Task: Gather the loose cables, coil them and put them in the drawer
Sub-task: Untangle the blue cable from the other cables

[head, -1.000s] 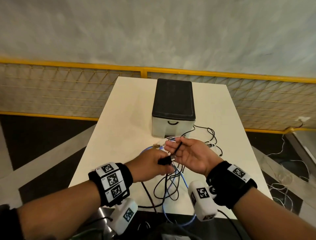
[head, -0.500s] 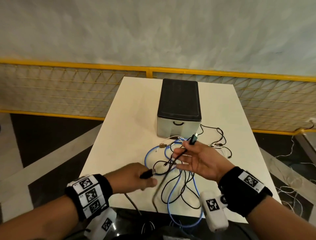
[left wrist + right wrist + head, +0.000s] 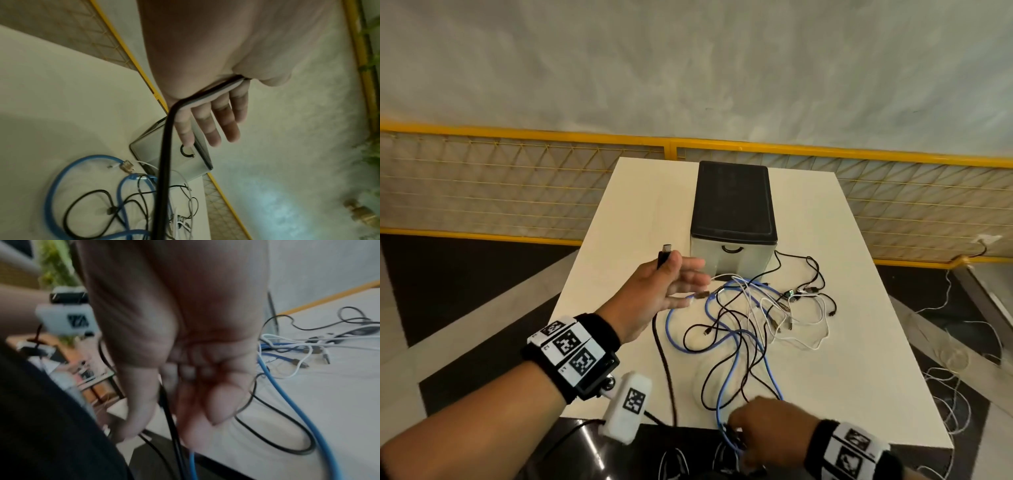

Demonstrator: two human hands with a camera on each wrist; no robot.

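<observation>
My left hand [image 3: 681,274] is raised in front of the grey drawer unit [image 3: 734,205], whose drawer is closed. Its thumb pins a thick black cable [image 3: 664,353] against the palm while the fingers [image 3: 216,129] stay straight. The plug [image 3: 665,255] sticks up above the thumb. This black cable [image 3: 165,154] hangs down past the table's front edge. There my right hand [image 3: 763,425] has its fingers curled round the black cable [image 3: 169,415], beside a blue cable [image 3: 287,399]. A tangle of blue [image 3: 736,342], white [image 3: 808,329] and thin black cables lies on the table.
The white table [image 3: 640,212] is narrow, and the drawer unit stands at its middle. A yellow-framed mesh fence [image 3: 517,192] runs behind it. More thin cables [image 3: 955,359] trail on the floor to the right. A dark surface lies below the table's front edge.
My left hand has risen forward toward the drawer unit with the plug end. My right hand has left the middle of the tangle and drawn back down to the table's front edge.
</observation>
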